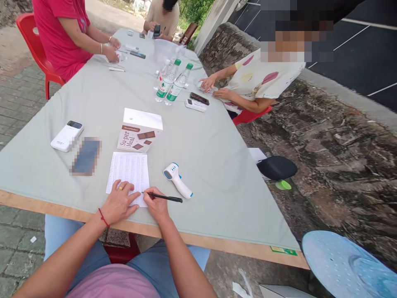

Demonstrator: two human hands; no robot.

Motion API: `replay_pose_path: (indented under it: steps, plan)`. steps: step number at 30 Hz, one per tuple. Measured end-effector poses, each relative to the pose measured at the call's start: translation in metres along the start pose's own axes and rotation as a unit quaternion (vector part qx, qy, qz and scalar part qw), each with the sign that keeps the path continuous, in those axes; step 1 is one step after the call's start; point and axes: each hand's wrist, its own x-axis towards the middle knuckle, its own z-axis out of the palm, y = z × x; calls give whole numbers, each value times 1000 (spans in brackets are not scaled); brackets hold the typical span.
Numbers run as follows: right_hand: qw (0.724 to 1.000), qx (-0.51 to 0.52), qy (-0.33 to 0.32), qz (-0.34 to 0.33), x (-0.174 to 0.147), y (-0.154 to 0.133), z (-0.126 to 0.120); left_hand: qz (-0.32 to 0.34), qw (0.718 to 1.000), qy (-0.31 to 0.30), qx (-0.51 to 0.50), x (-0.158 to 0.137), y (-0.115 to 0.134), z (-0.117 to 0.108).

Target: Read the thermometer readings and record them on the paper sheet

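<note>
My right hand [157,207] grips a black pen [166,198], its tip touching a white sheet of paper [128,169] covered in rows of small writing. Flat across the lower part of that sheet lies my left hand [120,200], fingers spread, with a ring and a red wrist string. Just beyond the paper stands a white and brown box [139,130] marked "Super Meal". To the right of the pen rests a white infrared thermometer [178,180]. A phone [86,156] and a white power bank [67,135] lie left of the sheet.
Green-capped water bottles [173,82] stand mid-table near a translucent tub [164,50]. Another white power bank [195,105] and a dark phone [199,98] lie to their right. Several people sit around the table [217,178]. A blue hat [344,265] is beyond the near right corner.
</note>
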Motion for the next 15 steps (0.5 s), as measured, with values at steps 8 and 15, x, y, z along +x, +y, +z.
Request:
replay_pose_path:
  steps: [8, 15]
  plan:
    - [999, -18, -1, -35, 0, 6, 0, 3, 1000, -2, 20, 1, 0, 0]
    - [1000, -7, 9, -25, 0, 4, 0, 6, 1000, 0, 17, 1, 0, 0]
